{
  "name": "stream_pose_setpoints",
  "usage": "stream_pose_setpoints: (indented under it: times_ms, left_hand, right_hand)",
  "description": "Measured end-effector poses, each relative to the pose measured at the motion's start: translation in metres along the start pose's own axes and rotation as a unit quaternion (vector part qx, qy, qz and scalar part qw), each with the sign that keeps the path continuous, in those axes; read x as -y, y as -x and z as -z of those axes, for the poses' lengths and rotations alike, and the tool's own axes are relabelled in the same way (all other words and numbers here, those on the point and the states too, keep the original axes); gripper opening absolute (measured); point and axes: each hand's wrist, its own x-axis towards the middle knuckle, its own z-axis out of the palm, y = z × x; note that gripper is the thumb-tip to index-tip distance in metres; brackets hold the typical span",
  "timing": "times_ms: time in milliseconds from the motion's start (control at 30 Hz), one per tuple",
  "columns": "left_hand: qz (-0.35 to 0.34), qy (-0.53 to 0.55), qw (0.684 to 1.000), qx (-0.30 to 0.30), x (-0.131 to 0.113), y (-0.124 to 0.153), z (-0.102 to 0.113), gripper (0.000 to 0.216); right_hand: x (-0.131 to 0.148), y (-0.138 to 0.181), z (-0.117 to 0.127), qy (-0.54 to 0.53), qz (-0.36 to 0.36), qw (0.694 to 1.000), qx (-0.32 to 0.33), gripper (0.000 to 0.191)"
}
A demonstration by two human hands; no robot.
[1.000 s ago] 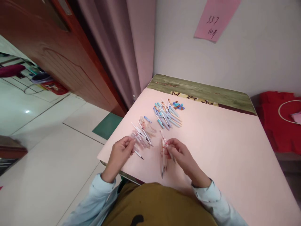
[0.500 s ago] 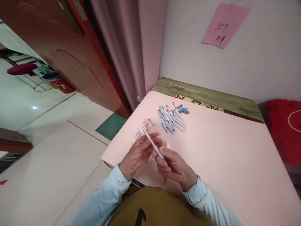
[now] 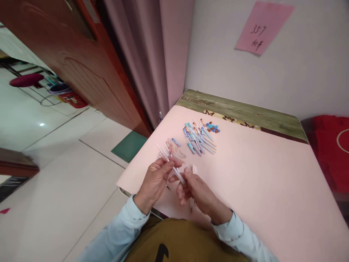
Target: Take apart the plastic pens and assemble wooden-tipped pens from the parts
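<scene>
A slim whitish pen (image 3: 178, 175) slants between my two hands above the near left part of the table. My left hand (image 3: 155, 178) pinches its upper part between thumb and fingers. At its lower end, my right hand (image 3: 201, 193) has thumb and fingers curled around the tip; those fingers are partly blurred. Just beyond my left hand lie pinkish clear pen parts (image 3: 169, 147) and a blue-capped piece (image 3: 176, 142). White thin refills (image 3: 193, 169) lie behind and under my right hand, partly hidden by it.
Farther back is a pile of blue, grey and brown-ended pen parts (image 3: 200, 138), with small blue and brown caps (image 3: 213, 127) beside it. The pink-covered table (image 3: 261, 189) meets the wall behind. A wooden door (image 3: 89, 65) and curtain (image 3: 152, 54) stand left; red cloth (image 3: 331, 153) lies right.
My right hand has turned and shifted slightly right and down along the pen's lower end. The thicker grip that showed there looks gone from view. My left hand has moved slightly left.
</scene>
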Motion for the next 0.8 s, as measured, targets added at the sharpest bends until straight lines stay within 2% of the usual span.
stream_pose_setpoints:
  times_ms: [67, 133, 200, 367, 467, 533, 633, 700, 800]
  left_hand:
    - [-0.002, -0.011, 1.0, 0.002, -0.002, 0.0, -0.003, 0.025]
    - [-0.03, -0.018, 0.999, -0.008, -0.003, 0.0, -0.005, 0.023]
    - [-0.049, -0.02, 0.999, -0.01, -0.002, 0.001, -0.007, 0.022]
    - [-0.028, -0.039, 0.999, -0.005, -0.001, 0.004, -0.013, 0.024]
    - [-0.04, -0.039, 0.998, -0.02, -0.001, 0.005, -0.016, 0.025]
    - [-0.049, -0.035, 0.998, -0.021, -0.001, 0.005, -0.017, 0.024]
    - [-0.033, -0.042, 0.999, -0.007, -0.001, 0.006, -0.018, 0.024]
    - [-0.022, -0.046, 0.999, -0.004, 0.001, 0.006, -0.019, 0.024]
    - [-0.026, -0.044, 0.999, -0.018, 0.003, 0.006, -0.02, 0.024]
  right_hand:
    - [-0.001, 0.0, -0.002, -0.035, -0.022, 0.999, -0.006, 0.059]
    - [-0.001, 0.0, -0.002, -0.054, 0.016, 0.997, -0.045, 0.049]
    - [-0.002, 0.0, -0.001, -0.063, 0.049, 0.994, -0.073, 0.05]
    - [-0.003, 0.001, 0.0, -0.081, -0.004, 0.996, -0.037, 0.06]
    - [-0.002, 0.003, 0.0, -0.082, 0.052, 0.993, -0.071, 0.048]
    - [-0.001, 0.005, 0.0, -0.088, 0.083, 0.988, -0.092, 0.049]
    - [-0.001, 0.005, 0.002, -0.087, 0.035, 0.994, -0.054, 0.051]
    - [-0.003, 0.005, 0.003, -0.079, 0.003, 0.996, -0.028, 0.059]
    - [-0.004, 0.004, 0.004, -0.06, 0.045, 0.996, -0.056, 0.051]
